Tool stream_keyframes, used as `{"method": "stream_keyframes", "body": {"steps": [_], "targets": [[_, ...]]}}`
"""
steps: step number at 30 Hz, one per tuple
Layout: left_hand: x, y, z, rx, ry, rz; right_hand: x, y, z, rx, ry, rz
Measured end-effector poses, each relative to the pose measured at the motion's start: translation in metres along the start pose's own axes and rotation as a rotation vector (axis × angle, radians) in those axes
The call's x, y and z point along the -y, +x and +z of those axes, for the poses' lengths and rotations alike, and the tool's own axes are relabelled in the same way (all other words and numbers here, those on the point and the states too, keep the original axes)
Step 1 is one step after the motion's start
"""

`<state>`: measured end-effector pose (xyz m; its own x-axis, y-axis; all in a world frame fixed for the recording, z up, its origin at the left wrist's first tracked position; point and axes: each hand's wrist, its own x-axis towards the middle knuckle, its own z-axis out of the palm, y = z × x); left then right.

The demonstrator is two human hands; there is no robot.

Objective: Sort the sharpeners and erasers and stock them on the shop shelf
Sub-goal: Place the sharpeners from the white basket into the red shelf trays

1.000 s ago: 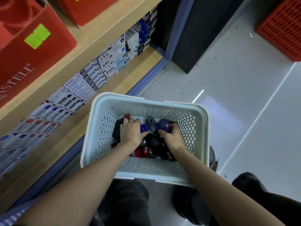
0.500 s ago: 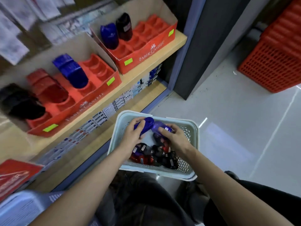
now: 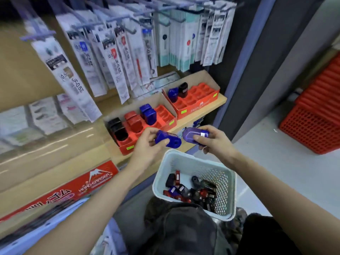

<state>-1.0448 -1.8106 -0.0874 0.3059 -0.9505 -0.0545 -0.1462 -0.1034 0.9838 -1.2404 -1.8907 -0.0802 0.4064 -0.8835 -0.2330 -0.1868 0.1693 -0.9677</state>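
Head view: the left hand (image 3: 147,145) grips a blue sharpener (image 3: 167,139) and the right hand (image 3: 214,143) pinches a purple sharpener (image 3: 194,135), ends nearly touching, above the white basket (image 3: 217,176), near the red display tray (image 3: 162,115).

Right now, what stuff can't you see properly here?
Head view, hanging packets: blurred, print unreadable.
Head view, pile in the basket: pieces overlap, lower ones hidden.
Head view, blue sharpener, purple sharpener: left hand, right hand cover parts.
Head view, red crate: cut off by right edge.
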Motion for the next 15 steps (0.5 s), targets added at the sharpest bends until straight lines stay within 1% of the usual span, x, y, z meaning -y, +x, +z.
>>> {"method": "stream_keyframes", "body": {"steps": [2,3,6,8,10,13,15], "targets": [[-0.015,0.003,-0.009,-0.028,-0.009,0.086,0.013,-0.001,0.002,0.012,-0.049,-0.041],[-0.020,0.008,-0.013,-0.066,0.036,0.131,0.019,0.000,0.003,0.006,-0.066,-0.055],[-0.033,0.031,-0.024,-0.211,0.388,0.266,0.027,0.007,0.009,-0.056,-0.107,-0.081],[-0.034,0.042,-0.027,-0.234,0.569,0.269,0.026,0.014,0.012,-0.125,-0.190,-0.098],[-0.031,0.048,-0.026,-0.211,0.679,0.222,0.024,0.019,0.014,-0.166,-0.256,-0.101],[-0.024,0.052,-0.025,-0.181,0.707,0.175,0.021,0.027,0.016,-0.154,-0.282,-0.101],[-0.020,0.053,-0.023,-0.173,0.750,0.176,0.023,0.031,0.017,-0.184,-0.285,-0.130]]}}
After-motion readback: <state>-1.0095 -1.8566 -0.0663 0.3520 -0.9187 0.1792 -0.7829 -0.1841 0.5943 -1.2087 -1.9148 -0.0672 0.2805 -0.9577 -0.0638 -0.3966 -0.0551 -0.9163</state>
